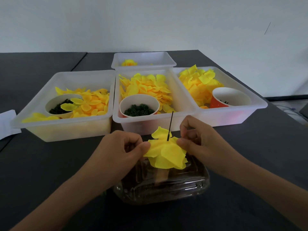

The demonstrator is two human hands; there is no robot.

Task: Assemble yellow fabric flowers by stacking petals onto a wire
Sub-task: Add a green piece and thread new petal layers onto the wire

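Table [50, 164]: three bins in a row, left bin [66, 129], middle bin [150, 124], right bin [233, 117], sides touching. Fourth bin [143, 63] behind the middle one, a flower [129, 62] in it. Each front bin holds loose petals and a cup: left cup [60, 105], middle cup [139, 105], right cup [230, 97]. Clear box [166, 189] in front of middle bin. Above the box, petals [166, 154] on a wire [170, 125], left hand [123, 150] and right hand [200, 139] either side. Paper [7, 124] at far left.

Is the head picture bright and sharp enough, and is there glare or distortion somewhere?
Head view: dim overall, the dark table underexposed; glare streaks on the clear plastic box; slightly soft throughout; wide-angle bending splays the outer white tubs; both hands and the wire remain readable.
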